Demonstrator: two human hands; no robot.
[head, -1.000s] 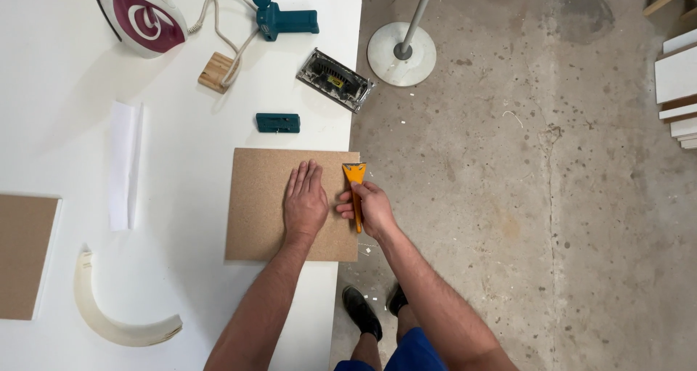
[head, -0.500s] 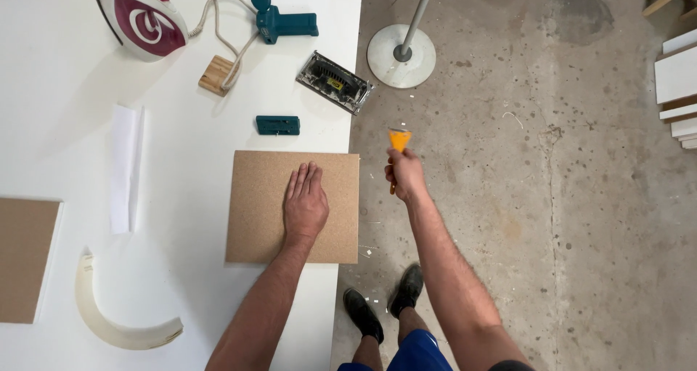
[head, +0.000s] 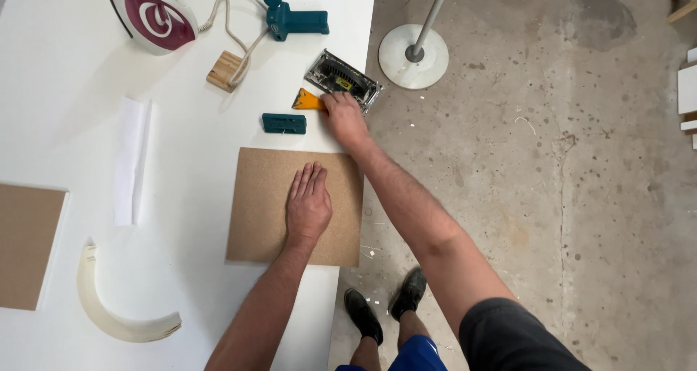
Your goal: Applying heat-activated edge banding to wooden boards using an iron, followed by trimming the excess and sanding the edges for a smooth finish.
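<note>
Head cam: left hand (head: 308,205) lies flat, fingers spread, on brown board (head: 294,205) at table (head: 181,168) edge. Right hand (head: 344,117) beyond board grips orange scraper (head: 308,100), beside teal block (head: 284,123) & metal tool (head: 343,80).

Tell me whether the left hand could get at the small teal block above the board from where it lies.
Probably yes. The left hand lies flat on the brown board, and the teal block sits just beyond the board's far edge with only bare white table between. The right hand is off to its side at the orange scraper.
</note>
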